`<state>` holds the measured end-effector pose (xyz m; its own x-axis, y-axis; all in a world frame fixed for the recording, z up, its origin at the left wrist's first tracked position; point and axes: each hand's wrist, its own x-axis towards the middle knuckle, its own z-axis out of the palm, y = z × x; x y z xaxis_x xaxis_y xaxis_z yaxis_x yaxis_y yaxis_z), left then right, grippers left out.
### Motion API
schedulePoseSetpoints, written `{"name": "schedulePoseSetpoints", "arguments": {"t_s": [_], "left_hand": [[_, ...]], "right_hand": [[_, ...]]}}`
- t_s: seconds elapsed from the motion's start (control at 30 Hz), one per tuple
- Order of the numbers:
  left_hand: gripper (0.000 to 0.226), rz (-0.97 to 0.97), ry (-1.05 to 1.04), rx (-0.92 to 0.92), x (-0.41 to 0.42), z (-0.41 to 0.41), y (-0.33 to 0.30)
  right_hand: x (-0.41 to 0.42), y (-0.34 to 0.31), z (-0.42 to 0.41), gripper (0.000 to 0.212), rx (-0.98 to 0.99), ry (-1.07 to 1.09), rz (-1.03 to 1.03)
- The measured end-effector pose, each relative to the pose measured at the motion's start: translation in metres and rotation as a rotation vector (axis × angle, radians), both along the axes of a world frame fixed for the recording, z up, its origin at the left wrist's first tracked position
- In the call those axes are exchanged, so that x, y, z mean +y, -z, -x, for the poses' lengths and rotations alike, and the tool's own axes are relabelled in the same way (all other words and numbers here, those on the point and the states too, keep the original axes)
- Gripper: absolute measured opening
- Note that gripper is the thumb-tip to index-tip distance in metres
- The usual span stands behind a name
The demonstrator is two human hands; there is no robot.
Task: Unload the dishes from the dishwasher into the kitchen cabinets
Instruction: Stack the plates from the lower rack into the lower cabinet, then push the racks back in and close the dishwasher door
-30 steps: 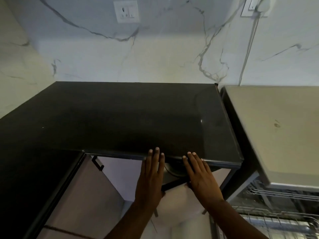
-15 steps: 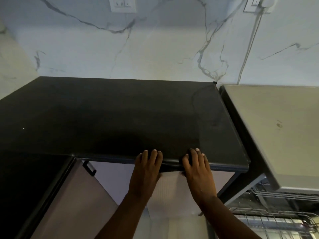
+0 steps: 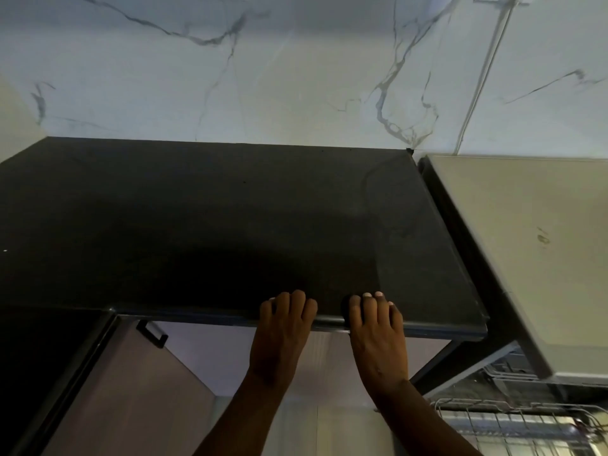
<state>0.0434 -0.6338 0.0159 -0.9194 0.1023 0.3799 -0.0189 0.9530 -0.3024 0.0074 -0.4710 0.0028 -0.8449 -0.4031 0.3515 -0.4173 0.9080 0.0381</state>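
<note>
1. Both hands have pushed a pale drawer (image 3: 329, 360) in under the dark countertop (image 3: 230, 225); the round metal dish seen inside it a second ago is now hidden, and the gap is nearly shut.
2. Left hand (image 3: 283, 327) and right hand (image 3: 375, 330) lie side by side, fingers bent over the counter's front edge, holding no dish.
3. At lower right the dishwasher rack (image 3: 513, 422) stands pulled out; whether dishes remain in it cannot be told, so that one item looks stored and the unloading seems unfinished.
</note>
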Motion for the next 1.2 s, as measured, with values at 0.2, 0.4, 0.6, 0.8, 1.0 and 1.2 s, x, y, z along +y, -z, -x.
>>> {"name": "schedulePoseSetpoints", "arguments": {"t_s": [0.2, 0.4, 0.6, 0.8, 1.0, 1.2], "left_hand": [[0.02, 0.091, -0.091, -0.002, 0.002, 0.001, 0.024], [0.019, 0.03, -0.101, -0.056, 0.011, 0.001, 0.011], [0.038, -0.116, -0.168, -0.23, 0.028, -0.007, -0.034], [0.045, -0.271, -0.205, -0.376, 0.06, -0.057, -0.092], [0.046, -0.228, -0.237, -0.412, 0.16, -0.143, -0.121], [0.026, -0.272, -0.208, -0.347, 0.272, -0.214, -0.124]], "right_hand": [[0.0, 0.008, 0.003, 0.098, 0.029, -0.007, -0.042], [-0.003, 0.008, 0.002, 0.092, -0.015, -0.001, -0.039], [0.008, -0.024, -0.002, 0.062, -0.131, -0.103, -0.032], [0.069, -0.077, -0.039, 0.052, -0.361, -0.164, 0.107], [0.184, -0.094, -0.108, 0.045, -0.308, -0.178, -0.052], [0.292, -0.106, -0.171, 0.045, -0.275, -0.208, -0.18]]}}
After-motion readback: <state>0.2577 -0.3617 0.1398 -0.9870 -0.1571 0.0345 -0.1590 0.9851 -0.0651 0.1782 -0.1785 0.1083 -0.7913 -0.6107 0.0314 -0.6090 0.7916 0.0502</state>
